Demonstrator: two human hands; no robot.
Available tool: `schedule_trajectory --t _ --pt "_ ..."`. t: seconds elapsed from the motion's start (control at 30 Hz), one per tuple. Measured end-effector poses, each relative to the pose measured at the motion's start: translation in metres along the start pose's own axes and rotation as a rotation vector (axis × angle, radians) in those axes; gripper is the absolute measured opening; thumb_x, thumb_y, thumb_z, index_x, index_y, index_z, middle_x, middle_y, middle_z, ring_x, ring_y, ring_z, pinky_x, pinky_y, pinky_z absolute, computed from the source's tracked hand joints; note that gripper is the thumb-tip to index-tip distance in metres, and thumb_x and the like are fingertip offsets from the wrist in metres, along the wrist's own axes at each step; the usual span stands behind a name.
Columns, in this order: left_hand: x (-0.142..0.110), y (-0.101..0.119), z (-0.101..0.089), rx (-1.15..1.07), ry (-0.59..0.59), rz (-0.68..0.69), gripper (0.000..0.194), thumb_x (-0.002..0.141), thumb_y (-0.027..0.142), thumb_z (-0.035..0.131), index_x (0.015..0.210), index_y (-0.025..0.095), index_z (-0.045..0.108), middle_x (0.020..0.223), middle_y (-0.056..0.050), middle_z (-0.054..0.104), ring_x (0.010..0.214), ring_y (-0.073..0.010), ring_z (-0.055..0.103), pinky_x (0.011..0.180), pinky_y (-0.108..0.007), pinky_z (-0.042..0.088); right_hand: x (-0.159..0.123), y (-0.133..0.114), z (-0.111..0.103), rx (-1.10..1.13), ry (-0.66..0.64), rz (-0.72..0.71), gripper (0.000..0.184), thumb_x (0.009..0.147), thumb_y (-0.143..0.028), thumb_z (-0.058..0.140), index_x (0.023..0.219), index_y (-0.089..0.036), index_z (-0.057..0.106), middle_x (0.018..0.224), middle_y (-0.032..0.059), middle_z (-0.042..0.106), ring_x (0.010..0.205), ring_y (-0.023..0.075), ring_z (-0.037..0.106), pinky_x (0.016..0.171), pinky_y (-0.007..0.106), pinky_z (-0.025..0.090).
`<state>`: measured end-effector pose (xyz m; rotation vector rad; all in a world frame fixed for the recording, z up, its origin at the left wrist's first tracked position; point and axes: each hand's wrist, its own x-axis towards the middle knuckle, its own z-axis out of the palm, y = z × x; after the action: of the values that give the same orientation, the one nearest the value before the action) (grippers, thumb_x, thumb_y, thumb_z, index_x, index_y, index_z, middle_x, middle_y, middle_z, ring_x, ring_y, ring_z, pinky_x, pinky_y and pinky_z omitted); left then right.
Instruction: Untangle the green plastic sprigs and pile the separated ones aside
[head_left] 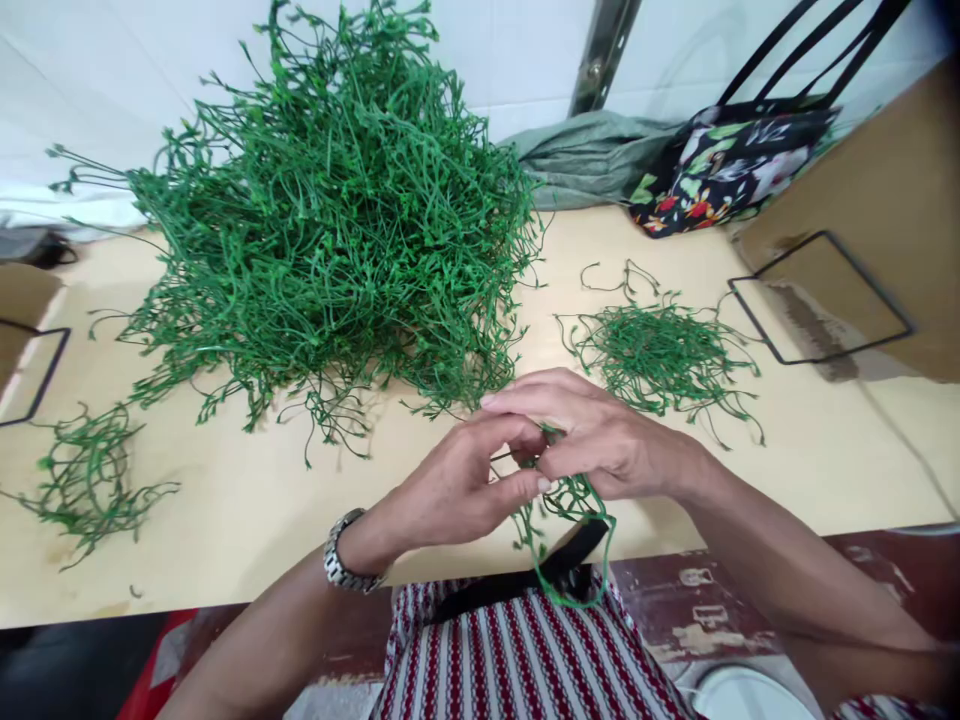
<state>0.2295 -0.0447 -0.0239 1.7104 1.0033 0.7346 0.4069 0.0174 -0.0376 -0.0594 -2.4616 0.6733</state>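
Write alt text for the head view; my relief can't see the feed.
A person's left hand and right hand hold a small bunch of green sprigs between them at the near edge of a pale table. Beyond is a large tangled heap of similar sprigs, with smaller piles at left and right.

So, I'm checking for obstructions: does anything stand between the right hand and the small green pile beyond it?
Nothing visible does. The small green pile lies just beyond the right hand, whose fingers are occupied with green strands.
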Motion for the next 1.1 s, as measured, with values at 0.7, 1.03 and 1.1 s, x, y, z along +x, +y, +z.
schedule_trajectory --t 0.7,1.03,1.1 --pt "-0.012 -0.027 0.025 0.367 0.730 0.199 0.017 0.072 0.004 0.055 0.062 0.016 0.047 0.057 0.003 0.043 0.056 -0.0091 0.039 0.052 -0.023 0.032 -0.015 -0.032 0.031 -0.105 0.451 0.390 0.047 0.076 -0.020 0.059 0.122 -0.017 0.048 0.112 0.0111 0.054 0.107 0.0235 0.050 0.090 0.041 0.044" --pt "-0.018 -0.026 0.022 -0.224 0.436 -0.089 0.010 0.077 0.020 0.051 0.071 0.014 0.057 0.063 0.000 0.048 0.058 -0.0099 0.042 0.055 -0.024 0.034 -0.022 -0.023 0.041 -0.215 0.381 0.398 0.032 0.077 -0.009 0.055 0.109 -0.016 0.052 0.087 0.0065 0.058 0.077 0.0140 0.055 0.066 0.028 0.049" --pt "-0.018 -0.025 0.020 -0.244 0.396 -0.154 0.010 0.076 0.021 0.053 0.068 0.014 0.055 0.060 0.002 0.046 0.056 -0.0089 0.040 0.054 -0.024 0.033 -0.022 -0.024 0.039 -0.214 0.352 0.402 0.041 0.078 -0.010 0.054 0.118 -0.015 0.048 0.087 0.0060 0.058 0.077 0.0138 0.055 0.069 0.028 0.049"
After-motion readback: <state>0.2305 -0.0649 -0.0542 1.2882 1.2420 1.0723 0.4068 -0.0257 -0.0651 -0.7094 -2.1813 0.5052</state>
